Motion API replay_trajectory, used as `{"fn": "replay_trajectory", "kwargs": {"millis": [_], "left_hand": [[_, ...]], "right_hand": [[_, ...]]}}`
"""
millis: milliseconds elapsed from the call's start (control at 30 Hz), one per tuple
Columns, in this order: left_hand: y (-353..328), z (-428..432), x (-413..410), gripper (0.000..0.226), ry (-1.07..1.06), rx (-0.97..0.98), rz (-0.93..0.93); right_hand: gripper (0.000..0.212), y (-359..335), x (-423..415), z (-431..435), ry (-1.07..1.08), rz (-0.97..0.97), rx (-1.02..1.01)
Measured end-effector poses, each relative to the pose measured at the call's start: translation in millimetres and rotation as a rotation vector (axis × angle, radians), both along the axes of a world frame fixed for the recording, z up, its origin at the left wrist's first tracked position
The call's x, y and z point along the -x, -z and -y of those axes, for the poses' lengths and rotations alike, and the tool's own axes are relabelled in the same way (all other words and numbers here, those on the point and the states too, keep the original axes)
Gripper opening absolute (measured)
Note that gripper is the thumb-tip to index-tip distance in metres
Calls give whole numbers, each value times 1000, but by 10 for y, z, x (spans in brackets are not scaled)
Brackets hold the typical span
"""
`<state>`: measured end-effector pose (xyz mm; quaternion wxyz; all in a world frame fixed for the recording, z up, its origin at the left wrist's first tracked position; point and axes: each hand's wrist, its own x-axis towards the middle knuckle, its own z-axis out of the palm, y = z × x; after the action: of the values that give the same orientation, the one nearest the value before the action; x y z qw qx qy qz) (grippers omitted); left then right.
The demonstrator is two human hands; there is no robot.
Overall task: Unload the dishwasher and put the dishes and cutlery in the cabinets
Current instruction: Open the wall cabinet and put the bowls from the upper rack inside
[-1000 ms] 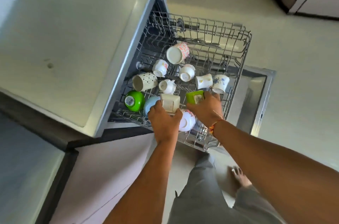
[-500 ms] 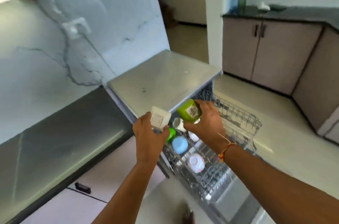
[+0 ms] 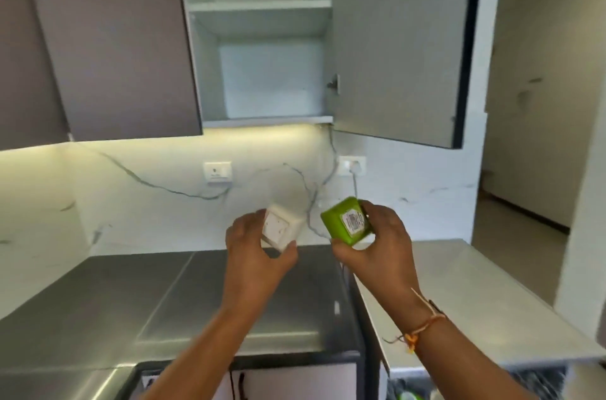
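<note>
My left hand [image 3: 255, 252] grips a white square cup [image 3: 281, 230], its base turned toward me. My right hand [image 3: 382, 242] grips a green square cup [image 3: 348, 222] with a barcode sticker on its base. Both cups are held side by side above the grey counter [image 3: 203, 294]. Straight above them is an open wall cabinet [image 3: 262, 16] with two bare shelves, its door [image 3: 393, 39] swung out to the right. Only a blurred sliver of the dishwasher rack [image 3: 537, 380] shows at the bottom right.
A white dishwasher top [image 3: 465, 294] lies to the right of the counter. Closed dark cabinet doors [image 3: 108, 39] hang to the left. Two wall sockets [image 3: 217, 171] sit on the marble backsplash, one with a cable plugged in. A doorway opens at the far right.
Both hands lifted the white and green cups out of the dishwasher rack and up above the counter. My view swung from the rack up to the open wall cabinet.
</note>
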<state>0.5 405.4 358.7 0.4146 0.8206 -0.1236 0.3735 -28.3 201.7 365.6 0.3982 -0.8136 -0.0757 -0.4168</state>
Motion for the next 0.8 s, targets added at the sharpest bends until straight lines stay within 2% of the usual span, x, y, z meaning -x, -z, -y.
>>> {"fn": "replay_trajectory", "kwargs": {"millis": [167,367,500,600,800], "left_hand": [[-722,-464,-506,67,-74,-75,56],[-1483,-936,-1653,60,-65,-161,63],[-1891,-1132,-2648,61,-78,-224,17],[-2144,-1210,-3299,68,-60,-225,-59],[-2479,-1340,-4469,67,-118,-402,-203]], "right_hand": [[47,-854,-600,-417,-50,120,69],[59,-1516,-1801,-821,80,82,170],[54,-1845,-2557,-990,157,16,285],[48,-2042,-3090,-1081,200,-46,287],[50,-2308,-4148,-1254,225,-127,284]]}}
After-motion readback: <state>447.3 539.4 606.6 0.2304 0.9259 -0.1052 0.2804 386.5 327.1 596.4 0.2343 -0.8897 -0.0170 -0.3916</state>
